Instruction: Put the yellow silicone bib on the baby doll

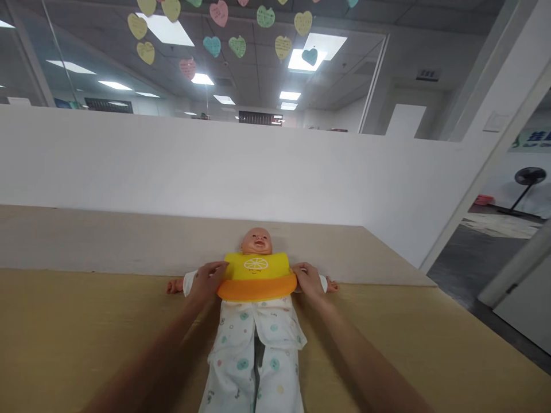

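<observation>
on the tan table [86, 332] in front of me lies a baby doll [257, 241] on its back, head away from me and feet toward me. it wears white pyjamas [253, 350] dotted with small coloured spots, and over its chest sits a yellow bib [257, 268] with a lemon-slice mark and an orange catch pocket along its lower edge.

my left hand [206, 282] rests at the bib's left side, fingers [217, 267] curled loosely over the edge where bib meets the doll's shoulder and sleeve. they touch the bib, but whether they actually pinch it i cannot tell from here. my right hand [309, 281] lies at the bib's right side in much the same way, fingers bent and pressed against the rim, thumb side near the orange pocket; again, touching, though a real grip is not clear.

the doll's small hands stick out just beyond my own on each side. behind the table runs a white partition wall [215, 166], and paper hearts [219, 12] hang from the ceiling above. a standing fan [529, 178] shows far off to the right.
</observation>
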### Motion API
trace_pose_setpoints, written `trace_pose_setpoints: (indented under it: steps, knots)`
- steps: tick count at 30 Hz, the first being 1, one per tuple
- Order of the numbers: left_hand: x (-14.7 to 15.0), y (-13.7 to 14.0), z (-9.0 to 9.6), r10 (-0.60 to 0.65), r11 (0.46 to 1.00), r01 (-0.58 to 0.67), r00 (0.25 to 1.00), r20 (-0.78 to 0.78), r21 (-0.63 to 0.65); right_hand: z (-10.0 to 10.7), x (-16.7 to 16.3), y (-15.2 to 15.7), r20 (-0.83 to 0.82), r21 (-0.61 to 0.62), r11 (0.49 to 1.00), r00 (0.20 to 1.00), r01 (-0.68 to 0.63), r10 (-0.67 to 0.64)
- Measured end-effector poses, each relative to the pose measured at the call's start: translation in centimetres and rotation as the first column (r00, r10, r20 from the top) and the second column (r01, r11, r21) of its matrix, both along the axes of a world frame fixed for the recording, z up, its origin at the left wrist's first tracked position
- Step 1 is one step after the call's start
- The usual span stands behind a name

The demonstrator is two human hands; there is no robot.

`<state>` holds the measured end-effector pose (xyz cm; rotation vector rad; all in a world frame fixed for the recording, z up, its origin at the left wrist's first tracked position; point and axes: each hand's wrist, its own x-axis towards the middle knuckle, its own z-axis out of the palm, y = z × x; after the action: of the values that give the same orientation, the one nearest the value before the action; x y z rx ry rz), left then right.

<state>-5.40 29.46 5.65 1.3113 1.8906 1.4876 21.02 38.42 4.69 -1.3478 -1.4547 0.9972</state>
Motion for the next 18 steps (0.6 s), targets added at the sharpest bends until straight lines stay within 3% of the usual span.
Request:
trace_pose_setpoints:
  steps: [5,8,12,18]
  knots:
    - [1.0,-3.8,-1.6,-0.038,0.99,0.052,0.994,-0.1,0.134,-0.6,1.6,-3.6,-0.066,0.087,0.996,0.998,-0.013,0.019]
    - [2.0,-6.1,-2.3,-0.122,0.979,0.14,0.985,-0.126,0.146,-1.7,2.6,-6.1,0.005,0.176,0.983,0.998,-0.055,0.055]
    - [3.0,-8.7,-3.6,-0.143,0.976,0.161,0.981,-0.129,0.149,-3.2,4.0,-9.4,0.128,0.23,0.966,0.988,-0.117,0.089]
    - [2.1,-12.0,-6.5,-0.171,0.985,0.17,0.984,-0.056,-0.02,-3.9,4.7,-13.4,0.361,0.185,0.931,0.903,-0.315,0.234]
